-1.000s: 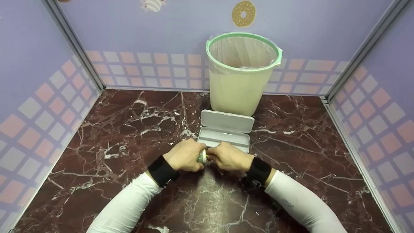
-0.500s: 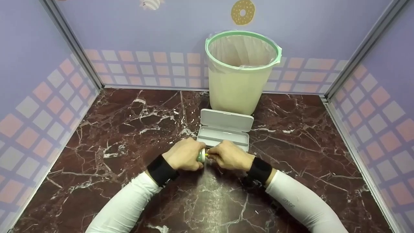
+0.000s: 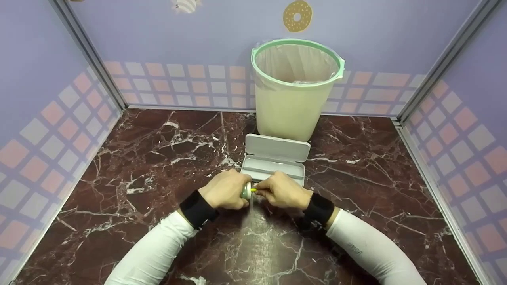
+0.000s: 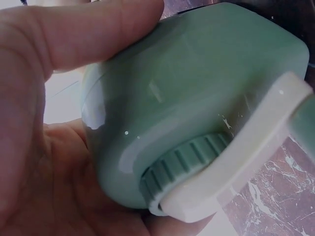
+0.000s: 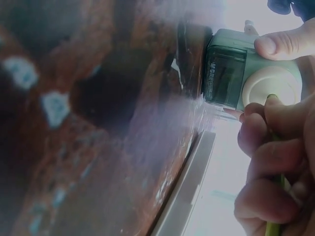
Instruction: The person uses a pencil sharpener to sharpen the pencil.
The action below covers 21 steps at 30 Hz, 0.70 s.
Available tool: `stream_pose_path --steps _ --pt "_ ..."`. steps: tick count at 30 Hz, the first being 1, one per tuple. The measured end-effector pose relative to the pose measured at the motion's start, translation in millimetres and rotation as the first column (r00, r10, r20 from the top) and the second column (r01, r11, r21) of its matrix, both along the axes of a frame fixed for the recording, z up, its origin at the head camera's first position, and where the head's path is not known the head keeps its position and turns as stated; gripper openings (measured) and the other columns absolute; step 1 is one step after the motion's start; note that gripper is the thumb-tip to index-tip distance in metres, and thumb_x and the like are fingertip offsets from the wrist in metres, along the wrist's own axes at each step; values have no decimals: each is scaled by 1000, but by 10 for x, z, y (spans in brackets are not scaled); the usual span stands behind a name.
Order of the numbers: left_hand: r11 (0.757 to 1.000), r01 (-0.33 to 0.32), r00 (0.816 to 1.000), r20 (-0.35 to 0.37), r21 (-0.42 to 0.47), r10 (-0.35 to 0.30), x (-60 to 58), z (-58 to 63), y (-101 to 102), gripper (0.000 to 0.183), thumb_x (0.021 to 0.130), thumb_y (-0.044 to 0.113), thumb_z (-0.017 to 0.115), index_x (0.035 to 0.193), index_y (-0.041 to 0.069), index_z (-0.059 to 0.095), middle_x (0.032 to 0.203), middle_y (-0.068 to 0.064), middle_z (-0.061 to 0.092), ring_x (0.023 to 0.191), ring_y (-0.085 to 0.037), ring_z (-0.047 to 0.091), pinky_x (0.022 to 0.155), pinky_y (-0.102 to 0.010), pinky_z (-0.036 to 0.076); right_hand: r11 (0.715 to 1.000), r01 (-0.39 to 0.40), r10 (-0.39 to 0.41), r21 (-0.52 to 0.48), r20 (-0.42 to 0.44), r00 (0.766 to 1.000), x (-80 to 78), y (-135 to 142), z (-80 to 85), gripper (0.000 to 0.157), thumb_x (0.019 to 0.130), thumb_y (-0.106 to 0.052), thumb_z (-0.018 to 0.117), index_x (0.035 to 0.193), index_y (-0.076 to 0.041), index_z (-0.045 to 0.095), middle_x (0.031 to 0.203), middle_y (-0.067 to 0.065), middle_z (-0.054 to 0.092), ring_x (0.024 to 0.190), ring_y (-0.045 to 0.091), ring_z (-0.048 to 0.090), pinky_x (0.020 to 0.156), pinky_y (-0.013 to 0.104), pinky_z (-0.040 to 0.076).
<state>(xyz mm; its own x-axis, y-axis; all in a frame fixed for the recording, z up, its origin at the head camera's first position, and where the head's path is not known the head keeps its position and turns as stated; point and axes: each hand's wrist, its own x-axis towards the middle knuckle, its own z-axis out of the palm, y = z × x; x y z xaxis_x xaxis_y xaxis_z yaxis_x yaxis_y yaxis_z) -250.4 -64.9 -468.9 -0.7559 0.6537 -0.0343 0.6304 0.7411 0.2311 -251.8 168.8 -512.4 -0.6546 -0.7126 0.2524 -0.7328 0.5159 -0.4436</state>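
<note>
My left hand [image 3: 225, 190] grips a green crank pencil sharpener [image 4: 197, 73] just above the dark marble-patterned table. Its white crank arm [image 4: 241, 157] and ribbed green collar [image 4: 184, 157] face the left wrist camera. On the other side, a round cream front [image 5: 256, 91] and a see-through shavings drawer [image 5: 224, 76] show in the right wrist view. Between the curled fingers of my right hand [image 3: 287, 192] is a yellow-green pencil [image 5: 273, 228], its front end at the middle of the cream front. Its tip is hidden.
Right behind my hands lies a white pencil case [image 3: 277, 148] with its lid up. A pale bin [image 3: 291, 107] with a green rim and a plastic liner stands behind it. Patterned panels [image 3: 178, 85] wall in the table at the back and both sides.
Slightly more of the yellow-green pencil shows between the sharpener and my right fingertips. Both hands stay in nearly the same place, and the case and bin have not moved.
</note>
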Motion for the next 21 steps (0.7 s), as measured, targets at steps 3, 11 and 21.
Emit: stream_pose_path --steps 3,11,21 --pt "1000 -4 1000 1 -2 4 0 6 0 39 73 27 97 99 12 72 83 -5 74 76 -26 68 72 -48 63 1000 -11 11 21 4 1000 -14 5 -10 10 102 -10 76 101 -9 86 86 6 85 65 16 73 65 26 63" --pt "1000 -9 1000 9 -3 9 5 1 6 39 74 26 97 99 12 72 85 -6 75 76 -26 69 72 -47 63 999 -38 38 31 -6 999 -19 18 -21 12 104 -13 74 98 -9 83 84 6 84 65 17 73 68 31 65" --pt "1000 -15 1000 15 -12 16 6 2 15 40 74 26 97 100 12 70 86 -7 75 77 -27 69 72 -47 63 998 -52 50 45 49 998 -39 63 -1 13 103 -9 71 102 -8 84 87 8 85 67 17 74 70 30 65"
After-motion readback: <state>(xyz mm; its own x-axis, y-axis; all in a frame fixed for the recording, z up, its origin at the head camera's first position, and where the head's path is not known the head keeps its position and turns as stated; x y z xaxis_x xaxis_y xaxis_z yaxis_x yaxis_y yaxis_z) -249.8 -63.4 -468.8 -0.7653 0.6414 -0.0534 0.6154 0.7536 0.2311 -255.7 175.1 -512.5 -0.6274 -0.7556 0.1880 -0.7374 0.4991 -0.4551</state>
